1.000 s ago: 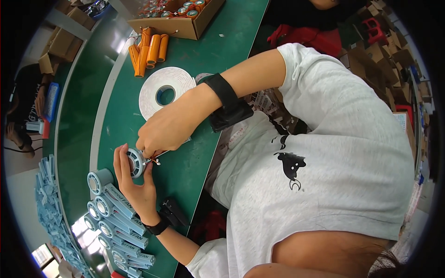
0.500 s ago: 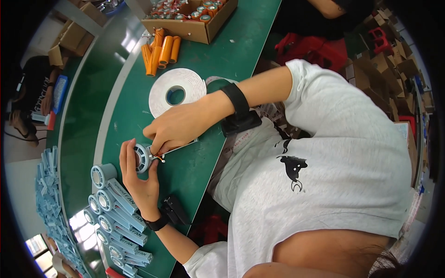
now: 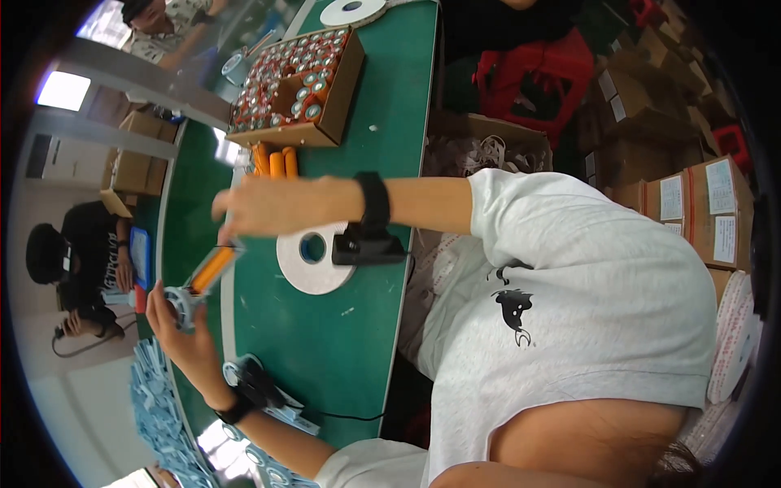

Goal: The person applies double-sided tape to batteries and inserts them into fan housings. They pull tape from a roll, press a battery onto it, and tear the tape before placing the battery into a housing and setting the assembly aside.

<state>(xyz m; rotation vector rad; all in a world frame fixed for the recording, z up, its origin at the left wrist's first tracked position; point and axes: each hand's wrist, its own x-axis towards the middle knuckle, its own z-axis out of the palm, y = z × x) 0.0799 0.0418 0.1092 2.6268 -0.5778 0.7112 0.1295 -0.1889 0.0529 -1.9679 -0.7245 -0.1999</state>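
My left hand (image 3: 187,346) curls its fingers around the round head of a light blue handheld fan (image 3: 181,306). From that head stretches the fan's opened handle, with an orange cylindrical battery (image 3: 213,268) lying in it. At the handle's far end is my right hand (image 3: 277,205), blurred by motion, its fingertips pinched on that end. Below my right wrist lies a big white roll of tape (image 3: 294,264) on the green table (image 3: 325,333). Several loose orange batteries (image 3: 278,163) lie just beyond my right hand.
A cardboard box (image 3: 346,98) full of batteries stands farther up the table. Near my left wrist lie a black object (image 3: 259,384) and several blue fans (image 3: 281,472). Blue parts (image 3: 159,398) are heaped at left. Across the table sits a co-worker (image 3: 85,252). A red stool (image 3: 537,77) stands behind.
Both hands have lifted the fan away from the tabletop, toward the table's far side. The orange battery now shows in the handle. The view has shifted, bringing the battery box further in.
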